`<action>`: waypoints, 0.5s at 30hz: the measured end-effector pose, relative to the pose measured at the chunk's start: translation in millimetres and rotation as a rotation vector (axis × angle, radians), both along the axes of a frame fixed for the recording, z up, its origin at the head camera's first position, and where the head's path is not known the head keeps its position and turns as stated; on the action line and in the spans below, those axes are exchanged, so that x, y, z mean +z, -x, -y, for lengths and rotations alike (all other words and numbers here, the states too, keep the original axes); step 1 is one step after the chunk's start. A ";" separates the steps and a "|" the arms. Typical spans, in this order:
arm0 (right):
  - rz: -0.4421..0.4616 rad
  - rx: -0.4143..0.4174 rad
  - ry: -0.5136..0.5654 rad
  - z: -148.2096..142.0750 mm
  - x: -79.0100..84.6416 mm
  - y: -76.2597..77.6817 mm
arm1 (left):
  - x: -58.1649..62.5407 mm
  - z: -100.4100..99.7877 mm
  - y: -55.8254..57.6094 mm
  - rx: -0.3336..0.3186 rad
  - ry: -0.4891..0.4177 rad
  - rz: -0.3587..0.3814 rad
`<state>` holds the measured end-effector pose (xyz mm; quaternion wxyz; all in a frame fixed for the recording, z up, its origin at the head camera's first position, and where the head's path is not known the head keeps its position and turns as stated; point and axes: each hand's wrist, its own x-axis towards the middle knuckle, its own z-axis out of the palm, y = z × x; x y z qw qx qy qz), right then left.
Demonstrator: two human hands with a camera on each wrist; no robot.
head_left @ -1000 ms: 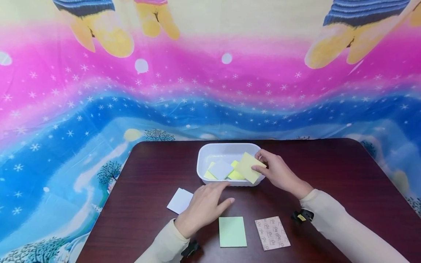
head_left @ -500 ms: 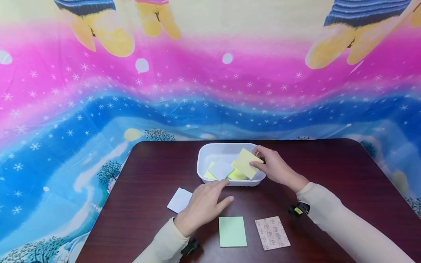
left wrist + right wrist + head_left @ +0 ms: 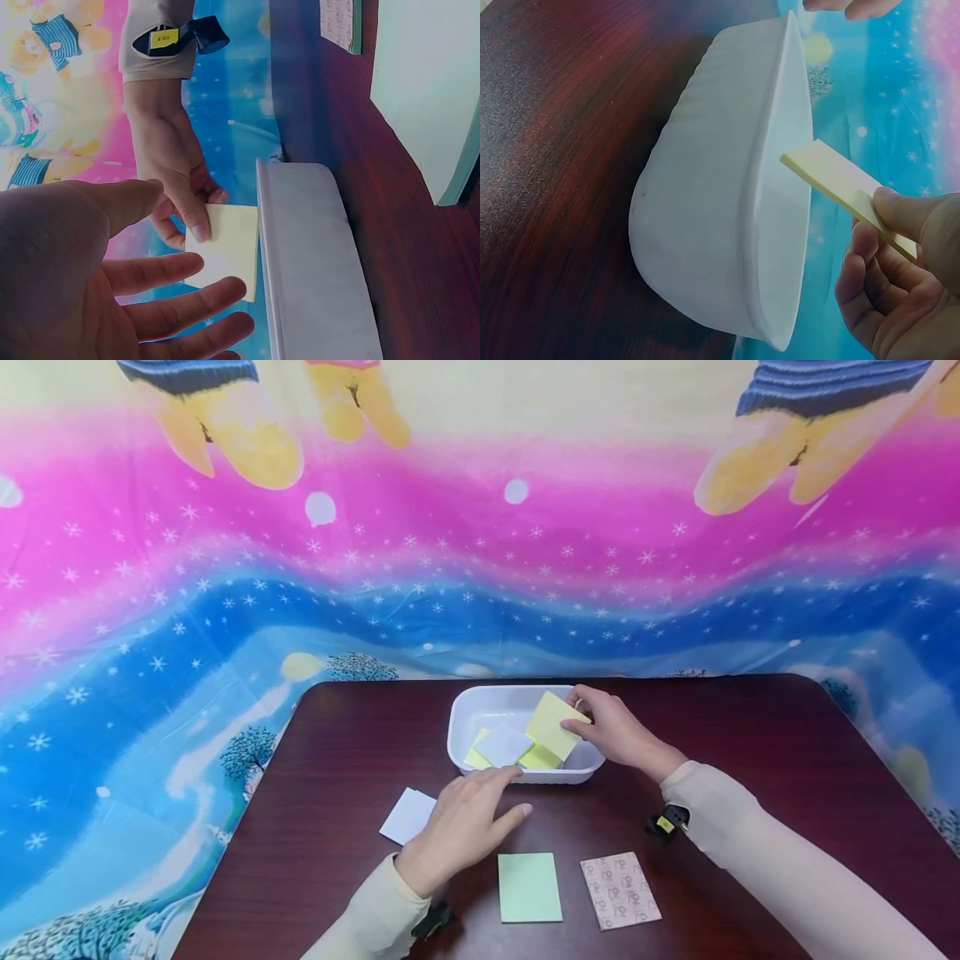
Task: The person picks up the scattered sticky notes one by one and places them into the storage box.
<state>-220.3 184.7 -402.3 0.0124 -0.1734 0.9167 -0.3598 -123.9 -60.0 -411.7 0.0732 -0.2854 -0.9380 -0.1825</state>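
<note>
Yellow pad [image 3: 553, 725] tilts above the white tray [image 3: 472, 714], pinched by the right hand [image 3: 618, 727], left hand [image 3: 467, 818] spread nearby

Wide at the right, crowded in the middle

Open across the right side of the table [image 3: 810, 743], up to the slanting right sleeve [image 3: 772, 860]; open also to the left of the white tray [image 3: 480, 714]. Closed off behind by the hanging cloth [image 3: 450, 552]. Reachable from above at the tray's far left part; blocked toward its right end by the right hand [image 3: 618, 727] and tilted yellow pad [image 3: 551, 727], and low down by overlapping pads [image 3: 504, 746]. Hemmed in at the near rim by the left hand [image 3: 457, 822], with a white pad [image 3: 407, 817] partly hidden by it. Passable between tray and green pad [image 3: 529, 887], right of the left thumb, and along a narrow strip beside the patterned pad [image 3: 621, 891].
</note>
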 end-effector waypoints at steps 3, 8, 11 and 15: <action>0.034 0.004 0.001 3.9 -0.3 3.6 | -0.6 0.6 0.1 -0.001 -0.002 -0.003; 0.074 0.007 -0.009 8.4 -4.1 10.3 | -1.3 1.2 0.5 -0.003 0.001 -0.010; 0.089 0.006 -0.008 10.1 -7.8 13.8 | -1.1 1.0 0.3 -0.002 0.000 -0.013; 0.092 0.013 -0.008 13.1 -12.2 17.0 | -0.7 0.9 -0.1 0.001 0.002 -0.009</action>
